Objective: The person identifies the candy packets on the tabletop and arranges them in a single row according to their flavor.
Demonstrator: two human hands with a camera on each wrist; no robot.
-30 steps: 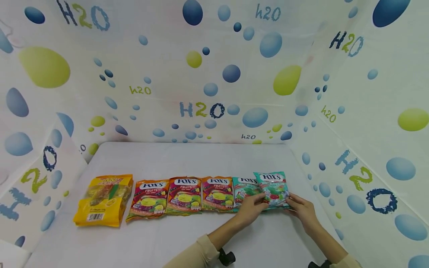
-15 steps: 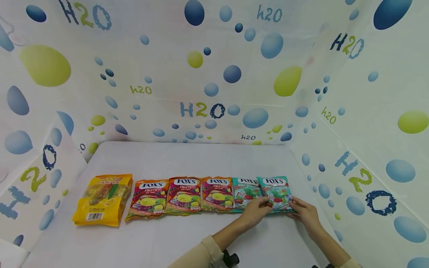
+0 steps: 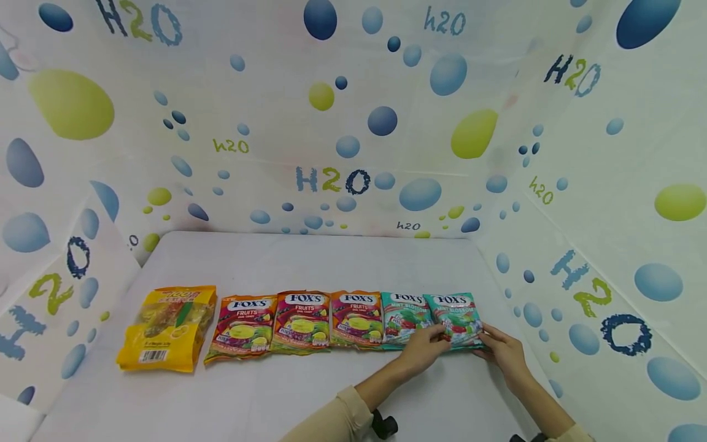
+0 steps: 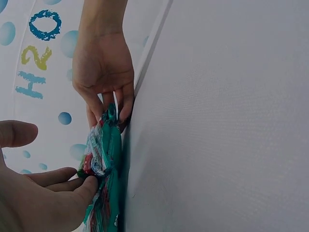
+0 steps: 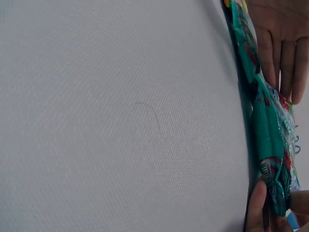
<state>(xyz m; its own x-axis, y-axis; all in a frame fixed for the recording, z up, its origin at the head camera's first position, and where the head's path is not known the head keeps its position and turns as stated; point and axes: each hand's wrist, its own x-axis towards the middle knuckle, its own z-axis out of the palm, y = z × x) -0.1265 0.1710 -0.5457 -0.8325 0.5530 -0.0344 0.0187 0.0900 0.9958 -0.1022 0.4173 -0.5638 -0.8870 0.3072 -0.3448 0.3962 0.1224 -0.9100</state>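
Note:
A turquoise Fox's Mint Blossom candy bag [image 3: 456, 314] lies at the right end of a row of bags, its left edge against a second turquoise candy bag [image 3: 405, 314]. My right hand [image 3: 505, 356] pinches its lower right edge, thumb on one face and fingers on the other, as the right wrist view shows along the bag's end [image 5: 277, 193]. On its left side rest the nearly straight fingers of my left hand [image 3: 424, 351]. In the left wrist view, those fingers [image 4: 58, 176] touch the bag's printed front [image 4: 99, 154].
Leftward along the row are three red-and-orange Fox's Fruits bags [image 3: 356, 319] [image 3: 302, 322] [image 3: 243, 328]. A larger yellow bag [image 3: 166, 328] with a barcode lies at the far left. The white table [image 3: 309, 261] is enclosed by printed walls [image 3: 353, 110].
The right-end candy bag has shifted slightly right and toward me, down beside its neighbour. Both hands moved with it; in the last half second they barely moved.

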